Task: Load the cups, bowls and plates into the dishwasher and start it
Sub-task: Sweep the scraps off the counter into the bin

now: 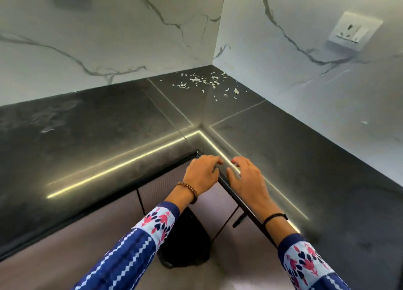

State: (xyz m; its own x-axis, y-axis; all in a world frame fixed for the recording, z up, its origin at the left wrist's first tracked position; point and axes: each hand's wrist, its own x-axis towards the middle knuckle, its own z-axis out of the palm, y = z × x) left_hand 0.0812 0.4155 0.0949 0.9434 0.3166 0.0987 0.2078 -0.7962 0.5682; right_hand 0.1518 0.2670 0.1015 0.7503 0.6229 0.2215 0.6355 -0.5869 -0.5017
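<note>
Two forearms in patterned blue sleeves (135,246) rising from the bottom of the frame, left hand (201,173) at centre, fingers curled over a dark edge (244,204), right hand (247,179) just beside it, fingers loosely bent, blurred, grip unclear.

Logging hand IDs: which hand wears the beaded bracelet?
The left hand, on the dark panel, wears the brown beaded bracelet; the right hand has a thin black band.

You wear long sleeves (135,252) of dark blue with white zigzag lines; each cuff (159,222) is a pale band printed with pink flowers and dark navy hearts. Behind your left hand (200,174) sits a bracelet of brown beads (188,190), behind your right hand (246,180) a thin black band (275,217).
</note>
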